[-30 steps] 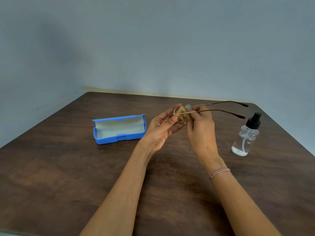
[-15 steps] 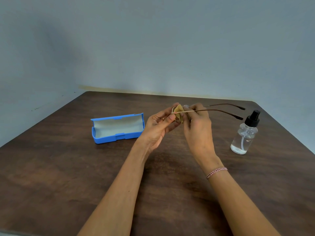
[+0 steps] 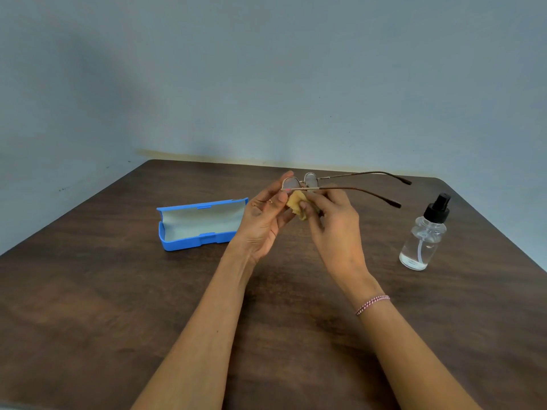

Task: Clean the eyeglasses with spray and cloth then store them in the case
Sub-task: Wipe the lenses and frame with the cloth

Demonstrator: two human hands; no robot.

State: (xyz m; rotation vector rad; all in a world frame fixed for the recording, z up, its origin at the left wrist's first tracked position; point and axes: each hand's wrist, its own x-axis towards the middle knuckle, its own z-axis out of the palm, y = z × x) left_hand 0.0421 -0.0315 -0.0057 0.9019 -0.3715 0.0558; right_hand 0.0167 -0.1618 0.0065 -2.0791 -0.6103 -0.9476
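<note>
Thin-framed eyeglasses [image 3: 340, 187] are held above the middle of the table, temples unfolded and pointing right. My left hand [image 3: 266, 220] pinches the left lens rim between thumb and fingertips. My right hand [image 3: 331, 229] grips a crumpled yellow cloth [image 3: 297, 204] just below the lenses, beside the left hand. The open blue case [image 3: 201, 224], pale lining up, lies on the table left of my hands. A clear spray bottle [image 3: 423, 238] with a black pump top stands upright at the right.
A dark wooden table [image 3: 118, 306] with a rounded far right corner stands against blue-grey walls. A beaded bracelet [image 3: 372, 303] is on my right wrist.
The cloth has come off the lenses and now sits below them, so both lenses show. My hands dropped slightly and the view shifted a little.
</note>
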